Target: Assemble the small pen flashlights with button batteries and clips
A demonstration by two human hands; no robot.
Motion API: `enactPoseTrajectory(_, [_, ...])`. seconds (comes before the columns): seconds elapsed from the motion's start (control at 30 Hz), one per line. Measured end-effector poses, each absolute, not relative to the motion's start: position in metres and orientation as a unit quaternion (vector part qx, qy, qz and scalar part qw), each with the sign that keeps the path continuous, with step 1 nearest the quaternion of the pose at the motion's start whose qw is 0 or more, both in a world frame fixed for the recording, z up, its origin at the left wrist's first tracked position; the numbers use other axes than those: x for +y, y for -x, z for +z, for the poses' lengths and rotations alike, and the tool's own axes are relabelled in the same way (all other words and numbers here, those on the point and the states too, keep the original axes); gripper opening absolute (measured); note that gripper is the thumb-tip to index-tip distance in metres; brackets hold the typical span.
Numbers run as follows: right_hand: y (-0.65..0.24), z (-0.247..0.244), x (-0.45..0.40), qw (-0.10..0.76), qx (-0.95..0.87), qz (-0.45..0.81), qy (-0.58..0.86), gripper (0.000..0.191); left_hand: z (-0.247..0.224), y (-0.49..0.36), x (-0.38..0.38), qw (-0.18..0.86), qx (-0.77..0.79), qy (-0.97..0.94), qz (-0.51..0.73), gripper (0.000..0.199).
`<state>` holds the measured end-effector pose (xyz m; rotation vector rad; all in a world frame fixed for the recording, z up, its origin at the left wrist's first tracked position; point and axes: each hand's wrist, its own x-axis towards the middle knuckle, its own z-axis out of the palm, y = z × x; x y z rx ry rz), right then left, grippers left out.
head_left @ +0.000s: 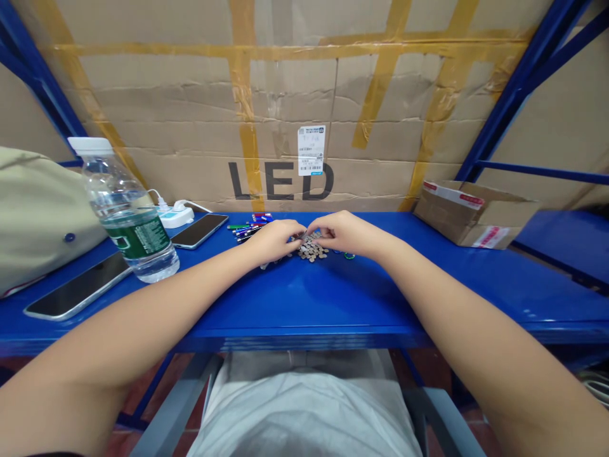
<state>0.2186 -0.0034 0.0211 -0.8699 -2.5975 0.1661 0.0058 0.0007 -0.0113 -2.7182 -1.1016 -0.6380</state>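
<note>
A pile of small, flat, coin-like pieces (313, 251) lies on the blue tabletop (304, 298). My left hand (280, 240) reaches its left side, fingers bent and pressed together; what they hold, if anything, is too small to name. From the right, my right hand (337, 232) curves over the same pile with thumb and forefinger closed at the pieces. Both hands' fingertips nearly meet at the pile's back edge. Several pens (245, 231) rest behind my left hand. Small green and blue items (349, 256) lie just below my right hand.
At the left stand a water bottle (137, 231), two phones (202, 230) (80, 289), a white power strip (175, 217) and a pale bag (42, 216). An open cardboard box (469, 212) sits back right. A large carton (190, 127) rises behind, between blue metal posts (514, 95).
</note>
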Motion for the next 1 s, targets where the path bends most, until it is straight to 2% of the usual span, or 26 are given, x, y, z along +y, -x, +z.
enactPoseTrajectory(0.17, [-0.216, 0.022, -0.006, 0.200, -0.923, 0.026, 0.328, 0.032, -0.010, -0.005, 0.001, 0.080, -0.380, 0.896, -0.217, 0.019])
enactPoseTrajectory(0.37, [-0.214, 0.020, -0.006, 0.180, -0.922, 0.024, 0.342, 0.023, -0.011, -0.004, 0.002, 0.081, -0.374, 0.900, -0.211, 0.017])
enactPoseTrajectory(0.6, [-0.225, 0.022, 0.003, 0.252, -0.903, 0.049, 0.344, 0.025, -0.009, -0.004, 0.003, 0.067, -0.380, 0.895, -0.223, 0.021])
enactPoseTrajectory(0.8, [-0.233, 0.026, 0.003, 0.091, -0.904, 0.095, 0.406, 0.015, -0.010, -0.003, 0.004, 0.049, -0.373, 0.898, -0.229, 0.025])
enactPoseTrajectory(1.0, [-0.230, 0.025, 0.003, 0.027, -0.908, 0.085, 0.410, 0.021, -0.010, -0.003, 0.005, 0.056, -0.367, 0.902, -0.221, 0.023])
